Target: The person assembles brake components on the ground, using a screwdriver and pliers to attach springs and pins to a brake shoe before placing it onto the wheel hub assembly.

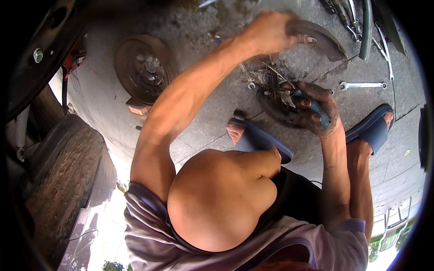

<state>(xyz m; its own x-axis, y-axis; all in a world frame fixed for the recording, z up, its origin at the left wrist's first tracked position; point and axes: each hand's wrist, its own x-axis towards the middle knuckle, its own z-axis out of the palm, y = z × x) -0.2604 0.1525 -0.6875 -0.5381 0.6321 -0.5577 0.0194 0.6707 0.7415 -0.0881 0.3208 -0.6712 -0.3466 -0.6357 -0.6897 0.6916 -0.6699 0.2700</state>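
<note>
My left hand (pixel 273 34), slightly smeared by motion, grips a dark curved brake shoe (pixel 329 44) near one end, with a fingertip showing against its inner side. Lower and nearer, my right hand (pixel 322 108), blackened with grease, closes around a second greasy curved brake shoe (pixel 276 111). A coil spring (pixel 273 80) and a thin metal rod (pixel 281 73) stick up from small parts beside its fingers. Blue patches (pixel 322 118) show between those fingers; I cannot tell what they are. Whether the two shoes are still joined is hidden.
A rusty brake drum (pixel 121 62) holding small metal parts lies on the paving at left, by a small orange box (pixel 137 108). A combination wrench (pixel 364 85) lies right, below more tools (pixel 355 22). My feet wear blue slippers (pixel 370 131). Dark vehicle parts (pixel 38 56) stand far left.
</note>
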